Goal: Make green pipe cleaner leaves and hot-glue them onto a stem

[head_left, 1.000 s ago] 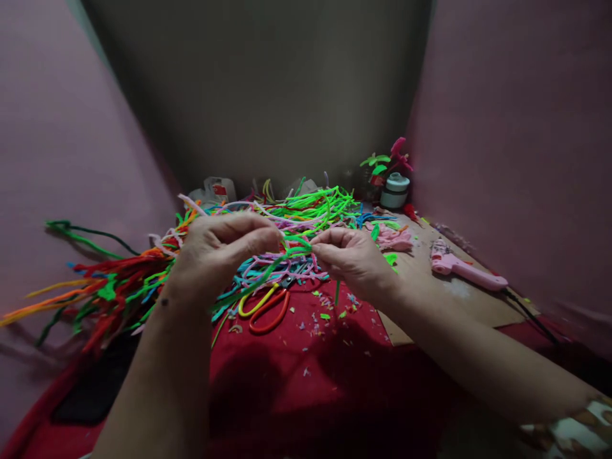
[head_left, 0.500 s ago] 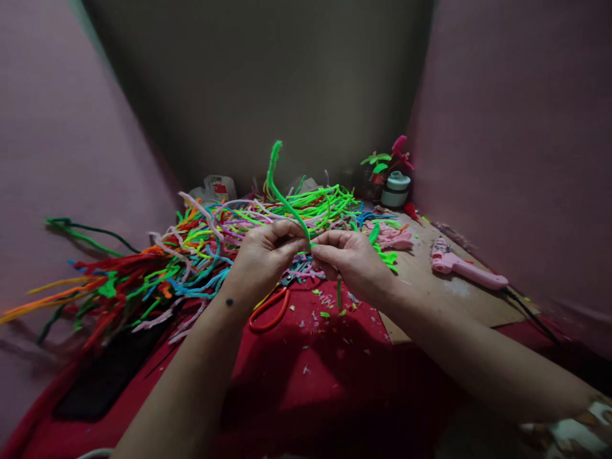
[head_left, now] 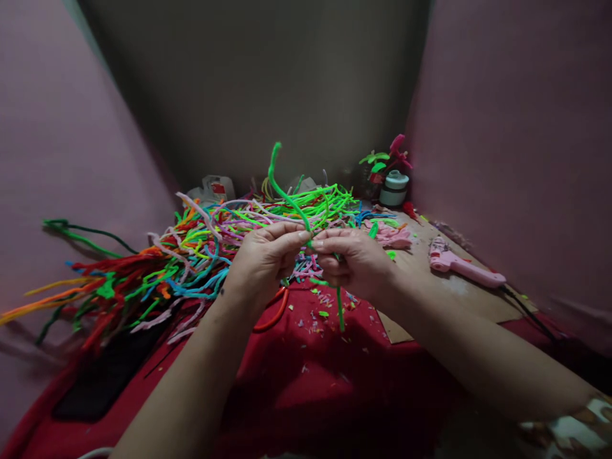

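A bright green pipe cleaner (head_left: 288,196) rises in a bend from between my hands, its top curled over. My left hand (head_left: 271,250) pinches it between thumb and fingers. Right beside it, my right hand (head_left: 351,257) grips the lower part, fingers curled in. Green ends (head_left: 340,309) hang below the right hand; whether they belong to the same piece is hidden by the fingers. Under my left hand lie scissors with orange-red handles (head_left: 273,322), their blades covered. A large pile of coloured pipe cleaners (head_left: 210,236) spreads behind and left of my hands.
A pink glue gun (head_left: 466,268) with a black cord rests on a brown board (head_left: 459,299) at the right. Pink and green flower shapes stand by a pale jar (head_left: 394,189). Scraps litter the red cloth (head_left: 296,363). A dark flat phone-like object (head_left: 98,379) lies at the left.
Both hands have turned slightly at the pinch, the left thumb shifting up along the stem. More green ends now show hanging below my right hand, and the left covers more of the scissors.
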A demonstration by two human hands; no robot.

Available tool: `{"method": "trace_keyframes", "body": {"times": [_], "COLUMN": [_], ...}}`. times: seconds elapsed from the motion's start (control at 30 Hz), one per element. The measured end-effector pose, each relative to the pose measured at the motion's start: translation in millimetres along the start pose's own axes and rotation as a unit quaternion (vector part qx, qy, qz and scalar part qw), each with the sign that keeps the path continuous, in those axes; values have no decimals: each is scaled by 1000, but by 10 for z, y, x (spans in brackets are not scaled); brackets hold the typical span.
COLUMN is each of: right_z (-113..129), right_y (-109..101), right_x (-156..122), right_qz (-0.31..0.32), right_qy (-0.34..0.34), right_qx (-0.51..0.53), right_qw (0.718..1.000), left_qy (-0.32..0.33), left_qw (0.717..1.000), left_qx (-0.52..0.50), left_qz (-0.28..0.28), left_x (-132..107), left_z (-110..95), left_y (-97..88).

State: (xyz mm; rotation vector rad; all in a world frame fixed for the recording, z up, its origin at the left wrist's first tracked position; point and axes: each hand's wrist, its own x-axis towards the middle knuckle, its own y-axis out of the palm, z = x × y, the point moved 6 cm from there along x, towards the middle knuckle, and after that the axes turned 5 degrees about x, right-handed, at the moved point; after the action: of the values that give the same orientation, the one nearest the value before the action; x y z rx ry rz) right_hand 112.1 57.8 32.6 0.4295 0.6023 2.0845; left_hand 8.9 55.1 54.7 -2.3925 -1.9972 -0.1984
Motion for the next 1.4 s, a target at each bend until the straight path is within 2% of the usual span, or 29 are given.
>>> {"method": "trace_keyframes", "body": {"times": [0.1,0.2,0.27,0.33,0.43,0.53,0.6,0.73,0.8,0.97,1.07,1.13,1.17,1.27,1.4], "right_z": [-78,-98,-58,21,125,176,180,101,76,86,57,55,65,122,194], "right_y": [11,22,16,2,1,8,5,-5,-4,-26,-58,-82,-93,-108,-124], "right_x": [5,-10,-10,-17,-64,-108,-115,-78,-65,-35,1,17,21,17,0], "right_qz": [42,56,43,15,-29,-62,-69,-38,-27,-26,-44,-63,-72,-85,-90], "right_qy": [97,134,89,-2,-127,-190,-197,-136,-117,-137,-132,-141,-152,-193,-234], "right_qx": [91,99,54,-18,-116,-181,-177,-76,-60,-18,2,-17,-33,-88,-112], "right_qw": [990,984,994,1000,985,963,962,987,991,990,990,988,985,974,962], "left_qy": [-22,-52,-60,-53,-31,-7,6,26,24,20,67,139,181,302,408], "left_qw": [999,996,994,995,998,1000,999,997,997,994,982,952,927,822,675], "left_qx": [-33,-57,-64,-61,-38,-5,19,51,56,83,169,271,326,465,595], "left_qz": [27,54,60,52,33,28,36,42,44,68,45,-14,-48,-128,-153], "left_x": [14,18,17,16,8,-10,-23,-27,-19,-18,-48,-92,-124,-243,-354], "left_z": [37,70,78,70,41,-8,-46,-101,-99,-83,-109,-154,-180,-237,-273], "left_y": [24,45,48,37,17,10,14,5,-4,11,43,60,75,150,249]}}
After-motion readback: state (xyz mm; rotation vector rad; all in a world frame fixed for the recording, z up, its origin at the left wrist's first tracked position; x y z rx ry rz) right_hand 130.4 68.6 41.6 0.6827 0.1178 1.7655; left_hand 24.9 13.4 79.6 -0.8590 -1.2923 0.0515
